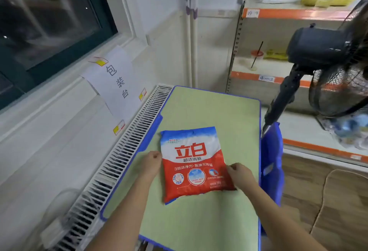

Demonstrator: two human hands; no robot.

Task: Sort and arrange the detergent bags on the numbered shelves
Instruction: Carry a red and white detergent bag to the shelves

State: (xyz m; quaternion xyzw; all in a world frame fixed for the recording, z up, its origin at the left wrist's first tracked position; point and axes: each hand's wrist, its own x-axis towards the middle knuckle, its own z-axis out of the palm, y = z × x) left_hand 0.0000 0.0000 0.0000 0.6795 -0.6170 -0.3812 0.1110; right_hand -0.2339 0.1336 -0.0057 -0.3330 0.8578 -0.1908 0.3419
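2 hands hold 立白 bag

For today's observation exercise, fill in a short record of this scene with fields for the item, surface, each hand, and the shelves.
item: detergent bag, red, white and blue, lying flat
surface: green table with blue edging
left hand: fingers on the bag's left edge
right hand: fingers on the bag's right edge
shelves: orange-fronted, to the right, handwritten labels including 4-3
fan: black, in front of the shelves
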